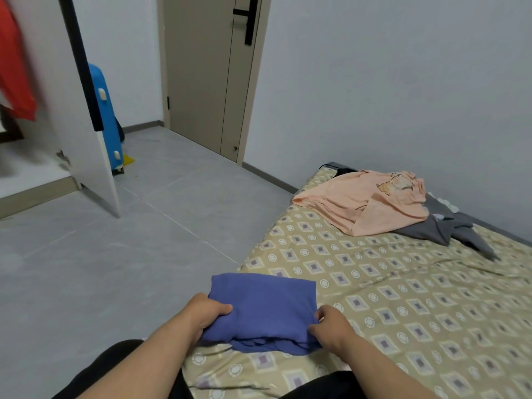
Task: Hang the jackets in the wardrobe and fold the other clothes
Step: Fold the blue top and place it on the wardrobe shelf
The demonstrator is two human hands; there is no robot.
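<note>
1. One blue garment (pixel 262 306), soft and matte, is folded into a thick rectangle at the near edge of the bed (pixel 403 283).
2. Both hands grip it: the left hand (pixel 201 312) curls round its left edge, and the right hand (pixel 334 326) pinches its right corner.
3. The bed's tan sheet is printed with diamonds and rings and lightly creased.
4. A crumpled peach shirt (pixel 368 203) lies farther up the bed, overlapping a limp grey garment (pixel 449 228).
5. A red jacket (pixel 14 67) hangs in the open white wardrobe (pixel 86 156).

Patterned bed (pixel 403 283), blue garment (pixel 264 306), peach shirt (pixel 365 203), grey garment (pixel 449 228)
</note>
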